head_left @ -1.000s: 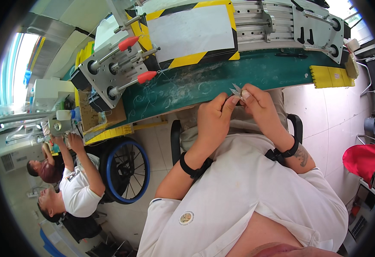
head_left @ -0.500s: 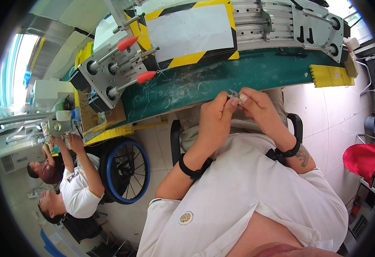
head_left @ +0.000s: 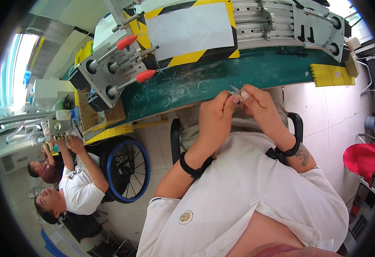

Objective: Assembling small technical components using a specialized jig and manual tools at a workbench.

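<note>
the right hand [head_left: 258, 103] pinches small pointed snips [head_left: 235, 89], likely steadied against the left hand [head_left: 216, 110], whose closed pinch hides whatever it grips.

Bench top [head_left: 262, 66] dk grn w/ whitish streaks. Sheet [head_left: 189, 32] pale grey-wht, its tape border [head_left: 187, 58] diag. yel/blk stripes. Blade [head_left: 235, 89] silver-grey. Rig [head_left: 99, 79] silver w/ blk parts, caps [head_left: 146, 76] bright red-orange. Rails [head_left: 249, 22] silver too; strip [head_left: 332, 75] at bench's R end yel. Wearer's shirt [head_left: 239, 192] off-wht, round badge [head_left: 185, 217] gold-ish w/ pale edge; wristbands [head_left: 191, 168] & chair arms [head_left: 176, 141] blk. Near co-worker's tee [head_left: 83, 192] wht, farther one's top [head_left: 50, 172] maroon. Wheel [head_left: 129, 172] blk w/ blue rim. Cloth [head_left: 361, 159] far R red, bin [head_left: 370, 124] blue-grey. Floor [head_left: 307, 113] pale tiles, darker lines.
</note>
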